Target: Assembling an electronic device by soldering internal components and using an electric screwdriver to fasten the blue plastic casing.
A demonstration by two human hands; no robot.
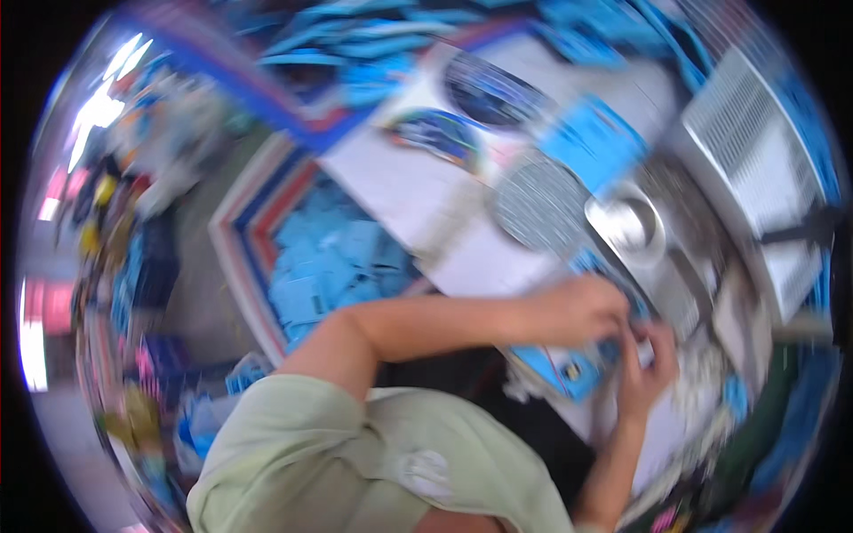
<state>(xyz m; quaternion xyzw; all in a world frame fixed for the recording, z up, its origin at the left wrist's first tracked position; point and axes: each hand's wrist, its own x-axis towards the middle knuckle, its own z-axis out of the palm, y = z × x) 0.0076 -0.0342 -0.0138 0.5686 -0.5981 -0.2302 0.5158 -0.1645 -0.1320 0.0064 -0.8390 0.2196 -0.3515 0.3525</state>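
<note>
My left hand (582,309) reaches across to the right over the white table, its fingers bent and pinched together. Close against it, my right hand (649,362) has its thumb and fingers curled in. The fingertips of both meet over something small and dark that blur hides. Just below them lies a light-blue card (569,373) with a yellow and dark spot on it. Beyond the hands are a round grey ribbed disc (539,200) and a shiny metal dish (629,224).
A box (249,222) with striped walls, filled with blue cards (329,266), stands left of the table. A blue packet (593,142) lies past the disc. To the right is a pale vented metal housing (746,133). More blue pieces (364,44) are piled at the back.
</note>
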